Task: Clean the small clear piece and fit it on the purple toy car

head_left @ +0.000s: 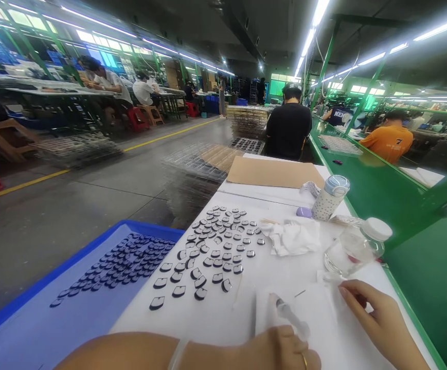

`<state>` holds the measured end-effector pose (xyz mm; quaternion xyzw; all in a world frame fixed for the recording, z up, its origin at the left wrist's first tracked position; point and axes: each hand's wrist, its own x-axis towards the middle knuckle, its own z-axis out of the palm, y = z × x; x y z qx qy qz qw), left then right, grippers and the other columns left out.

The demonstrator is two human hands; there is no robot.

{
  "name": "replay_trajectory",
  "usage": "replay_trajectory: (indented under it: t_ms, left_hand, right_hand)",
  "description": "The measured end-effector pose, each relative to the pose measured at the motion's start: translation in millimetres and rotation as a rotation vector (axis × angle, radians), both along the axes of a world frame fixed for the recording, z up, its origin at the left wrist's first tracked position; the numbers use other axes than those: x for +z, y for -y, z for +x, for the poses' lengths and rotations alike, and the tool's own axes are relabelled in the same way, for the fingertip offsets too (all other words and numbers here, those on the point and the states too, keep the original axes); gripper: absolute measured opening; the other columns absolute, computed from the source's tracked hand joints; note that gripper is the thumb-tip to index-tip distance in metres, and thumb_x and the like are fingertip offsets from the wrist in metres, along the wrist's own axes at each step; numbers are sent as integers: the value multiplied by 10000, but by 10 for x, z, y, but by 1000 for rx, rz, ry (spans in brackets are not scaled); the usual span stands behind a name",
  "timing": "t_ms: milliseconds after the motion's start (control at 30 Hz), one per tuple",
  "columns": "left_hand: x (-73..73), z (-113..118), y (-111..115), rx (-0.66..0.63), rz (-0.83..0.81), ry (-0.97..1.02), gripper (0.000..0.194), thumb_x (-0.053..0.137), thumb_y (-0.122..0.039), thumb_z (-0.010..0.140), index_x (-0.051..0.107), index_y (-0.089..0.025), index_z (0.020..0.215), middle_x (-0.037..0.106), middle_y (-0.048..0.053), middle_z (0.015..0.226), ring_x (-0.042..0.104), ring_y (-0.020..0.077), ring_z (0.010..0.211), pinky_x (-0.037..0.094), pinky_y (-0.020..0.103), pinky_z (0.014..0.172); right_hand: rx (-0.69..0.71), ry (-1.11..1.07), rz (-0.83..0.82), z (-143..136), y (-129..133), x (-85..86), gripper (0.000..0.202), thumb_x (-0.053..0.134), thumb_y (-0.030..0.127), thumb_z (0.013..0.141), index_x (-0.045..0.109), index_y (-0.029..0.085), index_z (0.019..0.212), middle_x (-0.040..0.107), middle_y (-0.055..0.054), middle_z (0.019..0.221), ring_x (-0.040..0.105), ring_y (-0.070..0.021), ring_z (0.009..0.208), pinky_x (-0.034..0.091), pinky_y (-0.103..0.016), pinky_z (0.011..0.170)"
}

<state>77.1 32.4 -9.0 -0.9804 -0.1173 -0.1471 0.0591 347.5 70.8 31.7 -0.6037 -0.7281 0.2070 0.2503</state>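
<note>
My left hand [285,349] rests low over the white table [208,318], its fingers curled and a ring on one of them. Against its knuckles lies a blurred translucent tube [296,319] with a dark tip; whether the fingers grip it is unclear. My right hand [377,313] is at the table's right side, thumb and forefinger pinched at the edge of a thin white tissue [333,288]. A small dark stick [300,294] lies between the hands. Left of them, many small black-edged, curved pieces with pale tops [217,278] are spread over the table.
A blue tray [92,329] with rows of similar pieces stands at the left. A clear jar [356,252], a patterned bottle [330,198], crumpled white cloth [292,237] and cardboard [275,172] are farther back. A green conveyor [393,205] runs along the right; a person in black [289,126] sits ahead.
</note>
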Motion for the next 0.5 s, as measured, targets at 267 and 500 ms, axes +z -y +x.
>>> replay_trajectory:
  t_ms: [267, 500]
  left_hand:
    - [428, -149, -83, -89, -118, 116, 314, 498, -187, 992, 483, -162, 678, 472, -33, 708, 312, 117, 546, 382, 270, 565]
    - [219, -119, -108, -118, -143, 56, 219, 642, -248, 891, 516, -159, 736, 438, -40, 706, 342, 119, 563, 377, 274, 548]
  right_hand:
    - [1, 5, -24, 31, 0, -10, 365, 533, 560, 938, 715, 244, 950, 721, -49, 931, 656, -180, 723, 548, -210, 514]
    - [6, 1, 14, -6, -3, 14, 364, 549, 548, 931, 718, 226, 929, 723, -66, 905, 655, -188, 702, 560, -218, 520]
